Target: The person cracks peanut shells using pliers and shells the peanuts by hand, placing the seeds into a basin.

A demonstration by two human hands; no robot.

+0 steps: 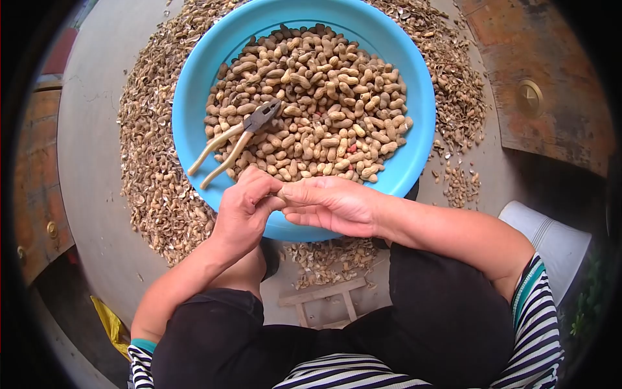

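My left hand (241, 209) and my right hand (334, 206) meet over the near rim of a light blue basin (420, 129). Their thumbs and fingertips pinch together on a peanut (281, 193), which is mostly covered by the fingers. Unshelled peanuts (324, 84) fill the bottom of the basin, with a few reddish kernels among them. A pair of pliers (249, 126) with pale handles lies on the peanuts, its handles reaching over the left side of the basin and its jaws pointing to the upper right.
Broken peanut shells (155, 136) are heaped on the floor around the basin. Wooden panels (544, 71) lie at the right, and more at the left. A white bucket (551, 240) is by my right elbow, and a yellow bag (110, 324) by my left. Between my legs is a wooden frame (327, 292).
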